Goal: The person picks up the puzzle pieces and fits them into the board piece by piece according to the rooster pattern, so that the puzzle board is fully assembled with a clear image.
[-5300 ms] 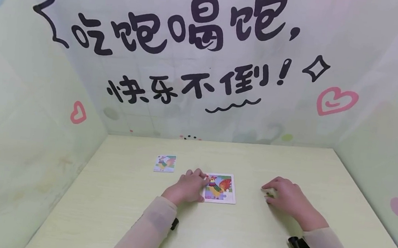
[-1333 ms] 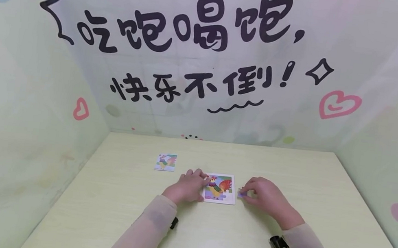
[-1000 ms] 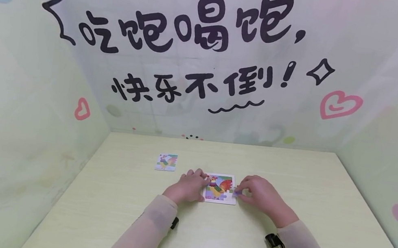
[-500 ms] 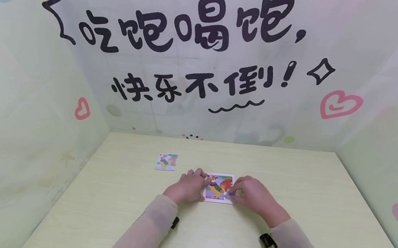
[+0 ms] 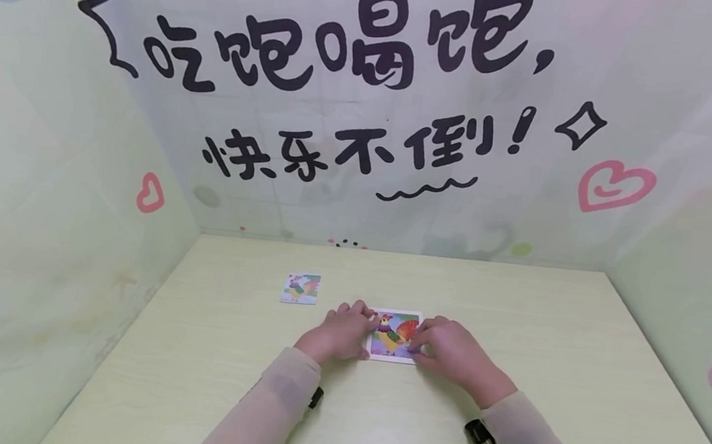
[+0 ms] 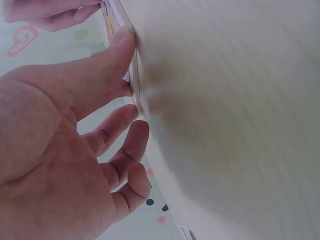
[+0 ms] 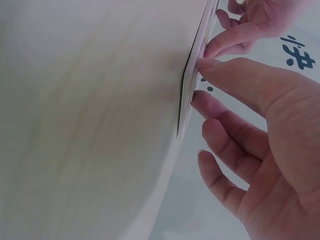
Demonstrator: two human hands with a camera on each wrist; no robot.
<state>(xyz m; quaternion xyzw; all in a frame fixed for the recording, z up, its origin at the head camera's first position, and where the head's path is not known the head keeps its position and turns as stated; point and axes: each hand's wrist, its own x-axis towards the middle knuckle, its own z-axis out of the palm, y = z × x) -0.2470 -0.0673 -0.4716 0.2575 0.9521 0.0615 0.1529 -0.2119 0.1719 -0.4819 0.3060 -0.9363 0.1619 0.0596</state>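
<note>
A small jigsaw puzzle (image 5: 387, 339) of a colourful rooster in a white frame lies on the table in the head view. My left hand (image 5: 338, 333) holds the frame by its left side, thumb (image 6: 122, 42) at the near corner and index finger farther along. At the lower right of the picture, my right hand (image 5: 456, 354) has its thumb and index finger on a purplish puzzle piece (image 5: 409, 353), which sits in or over the picture's corner. Those fingers partly hide the piece. In the right wrist view, the thumb (image 7: 210, 66) touches the board's edge region.
A rooster picture card (image 5: 301, 288) lies on the pale wooden table (image 5: 237, 340), back left of the puzzle. A printed backdrop (image 5: 305, 209) rises behind the table and along both sides. Black wrist cameras (image 5: 477, 432) are strapped under the sleeves.
My right hand has moved left from the table's right side, bringing the purplish piece over the frame. The white gap at the picture's lower right is now covered. My left hand has stayed on the frame.
</note>
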